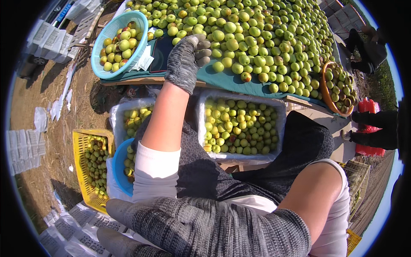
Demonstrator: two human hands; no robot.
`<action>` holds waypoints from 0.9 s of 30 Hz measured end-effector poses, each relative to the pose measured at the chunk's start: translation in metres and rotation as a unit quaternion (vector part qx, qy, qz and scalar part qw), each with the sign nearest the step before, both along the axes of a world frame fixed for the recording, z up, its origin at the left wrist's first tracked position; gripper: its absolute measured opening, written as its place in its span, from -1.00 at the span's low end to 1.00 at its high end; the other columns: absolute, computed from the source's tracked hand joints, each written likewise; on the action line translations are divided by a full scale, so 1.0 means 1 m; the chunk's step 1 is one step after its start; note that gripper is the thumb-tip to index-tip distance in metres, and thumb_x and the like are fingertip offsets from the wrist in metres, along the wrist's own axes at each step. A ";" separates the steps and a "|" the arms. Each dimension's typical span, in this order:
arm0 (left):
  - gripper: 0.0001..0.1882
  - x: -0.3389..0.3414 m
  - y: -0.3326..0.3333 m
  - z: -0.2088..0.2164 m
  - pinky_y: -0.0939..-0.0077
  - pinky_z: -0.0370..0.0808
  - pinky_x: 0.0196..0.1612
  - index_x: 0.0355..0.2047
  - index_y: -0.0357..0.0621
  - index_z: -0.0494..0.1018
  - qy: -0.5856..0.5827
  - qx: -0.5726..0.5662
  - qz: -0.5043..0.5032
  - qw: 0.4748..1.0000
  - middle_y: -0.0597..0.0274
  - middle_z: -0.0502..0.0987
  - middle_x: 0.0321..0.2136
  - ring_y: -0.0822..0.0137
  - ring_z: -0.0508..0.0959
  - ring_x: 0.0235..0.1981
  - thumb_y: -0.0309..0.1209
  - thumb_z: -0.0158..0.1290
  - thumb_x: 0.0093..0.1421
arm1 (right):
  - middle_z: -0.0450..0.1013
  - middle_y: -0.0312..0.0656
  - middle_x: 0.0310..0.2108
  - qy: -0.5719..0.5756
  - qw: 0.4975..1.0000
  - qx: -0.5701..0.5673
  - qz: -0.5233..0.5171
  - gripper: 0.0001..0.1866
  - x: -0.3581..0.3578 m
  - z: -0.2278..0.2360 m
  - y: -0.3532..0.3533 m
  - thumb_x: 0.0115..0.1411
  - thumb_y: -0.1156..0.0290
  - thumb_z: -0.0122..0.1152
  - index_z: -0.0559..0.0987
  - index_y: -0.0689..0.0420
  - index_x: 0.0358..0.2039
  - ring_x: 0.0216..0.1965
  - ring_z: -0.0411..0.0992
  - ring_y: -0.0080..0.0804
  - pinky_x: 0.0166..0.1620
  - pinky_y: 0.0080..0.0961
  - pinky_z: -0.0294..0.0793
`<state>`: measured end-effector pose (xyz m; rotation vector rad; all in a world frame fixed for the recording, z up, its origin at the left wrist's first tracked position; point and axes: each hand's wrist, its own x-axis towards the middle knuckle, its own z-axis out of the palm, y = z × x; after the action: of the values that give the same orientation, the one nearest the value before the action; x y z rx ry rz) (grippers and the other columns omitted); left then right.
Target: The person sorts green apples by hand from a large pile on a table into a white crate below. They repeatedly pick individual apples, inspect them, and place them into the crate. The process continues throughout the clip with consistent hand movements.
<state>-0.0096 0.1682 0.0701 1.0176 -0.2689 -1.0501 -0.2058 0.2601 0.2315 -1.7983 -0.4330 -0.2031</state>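
1. Green cloth (214, 78) covers the wood-edged tabletop (132, 81), outdoors in strong sun; straw-coloured ground (55, 128) spreads at left.
2. Fruit (252, 43), mostly green with some reddish patches, is heaped on the cloth. More sits in a light-blue basket (96, 53) and an orange basket (326, 92) at its ends, and below in a lined crate (281, 120), a yellow crate (79, 158) and a blue bowl (119, 169).
3. Left hand (188, 58), in a grey knit glove, is over the tabletop's near edge, beside a dark flat device (160, 53). Its grip is narrow, fingers curled; whether it holds anything cannot be told.
4. Right hand (158, 216), gloved alike, crosses the foreground, fingers pointing left. Its palm side is hidden, so its grip cannot be told.
5. Dark-trousered legs (376, 120) stand at right by red sacks (369, 107).
6. Pale characters mark a blue strip (64, 13) at upper left.
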 end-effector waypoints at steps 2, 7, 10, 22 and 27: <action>-0.65 -0.002 0.002 -0.001 0.54 0.59 -0.42 -0.07 -0.23 0.43 -0.030 0.009 -0.015 0.999 0.18 0.55 -0.35 0.37 0.57 -0.46 -0.26 -0.01 0.22 | 0.26 0.09 0.11 0.010 0.999 0.017 -0.028 -0.43 -0.012 -0.003 -0.010 0.04 0.43 0.14 0.34 0.24 0.11 0.12 0.29 -0.06 0.18 -0.27 0.27; -0.64 -0.003 0.009 -0.009 0.64 0.59 -0.45 -0.01 -0.25 0.39 -0.058 0.020 -0.061 0.996 0.18 0.56 -0.30 0.44 0.57 -0.45 -0.31 -0.02 0.26 | 0.30 0.05 0.03 0.168 0.950 -0.123 -0.232 -0.48 -0.064 -0.058 -0.083 0.02 0.58 0.08 0.37 0.24 0.07 0.09 0.32 -0.05 0.16 -0.29 0.29; -0.66 -0.005 0.008 -0.013 0.64 0.58 -0.45 -0.02 -0.24 0.40 -0.092 0.036 -0.062 0.993 0.17 0.55 -0.26 0.46 0.57 -0.44 -0.32 0.01 0.25 | 0.37 -0.05 -0.09 0.307 0.852 -0.192 -0.378 -0.56 -0.101 -0.126 -0.138 0.07 0.56 0.12 0.43 0.17 0.02 -0.02 0.39 -0.16 0.05 -0.36 0.39; -0.72 -0.052 -0.047 -0.034 0.74 0.55 -0.42 -0.09 -0.16 0.44 -0.118 0.041 -0.123 0.985 0.26 0.54 -0.29 0.54 0.54 -0.43 -0.32 0.06 0.24 | 0.32 -0.08 0.08 0.210 0.637 -0.430 -0.605 -0.49 -0.081 -0.198 -0.332 0.09 0.40 0.13 0.36 0.02 0.10 0.01 0.38 -0.09 0.05 -0.24 0.40; -0.82 -0.064 -0.075 -0.032 0.76 0.45 -0.40 -0.15 -0.18 0.46 -0.059 0.028 -0.161 0.985 0.27 0.50 -0.33 0.56 0.47 -0.43 -0.43 -0.02 0.27 | 0.36 -0.14 0.01 0.243 0.656 -0.478 -0.531 -0.59 -0.060 -0.203 -0.371 0.07 0.47 0.13 0.46 -0.05 -0.02 -0.09 0.42 -0.09 -0.07 -0.26 0.48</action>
<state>-0.0731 0.0932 0.0380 1.1116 -0.5165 -1.2947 -0.2657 -0.1111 0.0288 -2.8367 1.2159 -0.3007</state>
